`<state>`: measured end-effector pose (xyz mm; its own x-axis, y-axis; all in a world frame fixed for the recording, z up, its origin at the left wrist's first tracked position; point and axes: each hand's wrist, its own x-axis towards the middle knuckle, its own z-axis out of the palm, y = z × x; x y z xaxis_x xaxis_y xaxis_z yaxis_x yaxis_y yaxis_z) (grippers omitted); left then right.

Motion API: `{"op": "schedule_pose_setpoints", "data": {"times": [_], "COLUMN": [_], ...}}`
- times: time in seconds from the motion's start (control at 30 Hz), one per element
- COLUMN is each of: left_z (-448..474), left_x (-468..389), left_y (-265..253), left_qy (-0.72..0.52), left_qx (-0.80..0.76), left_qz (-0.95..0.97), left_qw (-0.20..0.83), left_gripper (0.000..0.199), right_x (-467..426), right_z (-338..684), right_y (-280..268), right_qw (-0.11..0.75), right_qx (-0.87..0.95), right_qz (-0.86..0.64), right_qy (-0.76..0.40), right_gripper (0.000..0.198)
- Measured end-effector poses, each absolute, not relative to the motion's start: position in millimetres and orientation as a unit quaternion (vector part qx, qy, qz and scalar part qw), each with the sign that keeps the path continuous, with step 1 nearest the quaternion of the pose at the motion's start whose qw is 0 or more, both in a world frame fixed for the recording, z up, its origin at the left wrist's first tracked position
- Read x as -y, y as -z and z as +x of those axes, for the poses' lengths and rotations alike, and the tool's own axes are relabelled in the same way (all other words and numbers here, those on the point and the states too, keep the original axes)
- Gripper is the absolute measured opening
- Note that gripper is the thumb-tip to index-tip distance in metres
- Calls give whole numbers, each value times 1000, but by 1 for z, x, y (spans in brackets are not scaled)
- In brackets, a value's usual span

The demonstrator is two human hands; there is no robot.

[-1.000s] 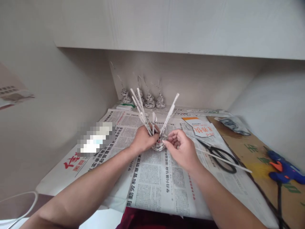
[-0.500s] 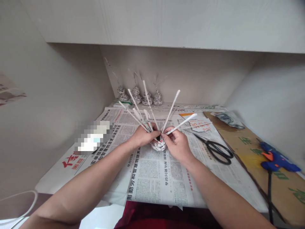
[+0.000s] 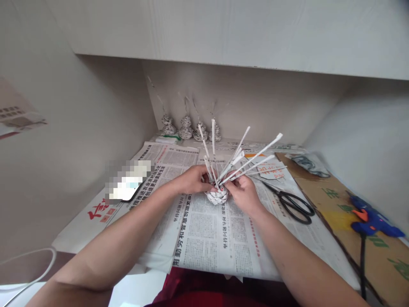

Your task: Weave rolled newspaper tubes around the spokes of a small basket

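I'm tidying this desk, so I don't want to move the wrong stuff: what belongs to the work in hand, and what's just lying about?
In the work:
- woven paper piece, with the left hand and right hand at its rim
- its paper strips
- newspaper underneath

Apparently lying about, untouched:
- scissors
- blue glue gun
- four woven pieces at the back

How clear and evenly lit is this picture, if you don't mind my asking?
Head view: the light is soft, with the wall under the shelf dimmer than its front; head view: coarse blocks cover most of what looks like a phone; head view: the gourds behind look soft, while the raised strips and large newspaper print are clearer.
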<state>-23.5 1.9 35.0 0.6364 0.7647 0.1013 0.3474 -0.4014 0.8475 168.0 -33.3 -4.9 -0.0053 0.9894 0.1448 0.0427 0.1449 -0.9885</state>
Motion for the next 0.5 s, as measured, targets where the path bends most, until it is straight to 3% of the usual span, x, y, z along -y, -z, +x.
{"op": "schedule_pose_setpoints", "data": {"times": [0.27,0.5], "left_z": [-21,-18], "left_x": [-6,-2], "left_y": [-28,-24], "left_qy": [-271,-313], "left_qx": [-327,-341], "left_qz": [757,790], "left_qw": [497,401], "left_gripper": [25,19], "right_x": [31,39], "right_z": [169,167], "right_y": [7,0], "right_qw": [521,514], "right_qx": [551,595], "right_qz": [-474,-483], "right_qy": [-448,-386], "right_gripper": [17,11]}}
